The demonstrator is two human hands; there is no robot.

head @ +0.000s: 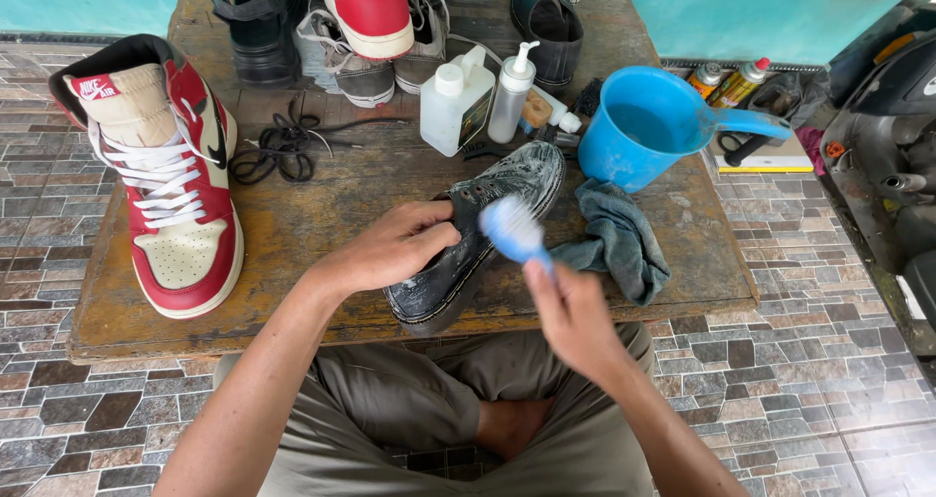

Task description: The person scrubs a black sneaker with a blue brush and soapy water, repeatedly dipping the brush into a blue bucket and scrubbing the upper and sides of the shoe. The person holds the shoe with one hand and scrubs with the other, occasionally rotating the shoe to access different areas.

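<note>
A black leather shoe [497, 204], wet with soapy foam, lies on a low wooden table [312, 214]. My left hand [395, 248] grips its collar and holds it steady. My right hand [575, 312] is closed on the handle of a blue brush [515, 232], blurred with motion, whose bristles sit over the shoe's upper near the laces. I sit cross-legged at the table's near edge.
A red, cream and black high-top sneaker [171, 175] stands at the left. Black loose laces [278, 151], two white bottles [478, 97], a blue water jug [653, 126] and a grey cloth [619, 238] lie around the shoe. More shoes [361, 29] crowd the far edge. Spray cans [726, 79] lie on the tiled floor.
</note>
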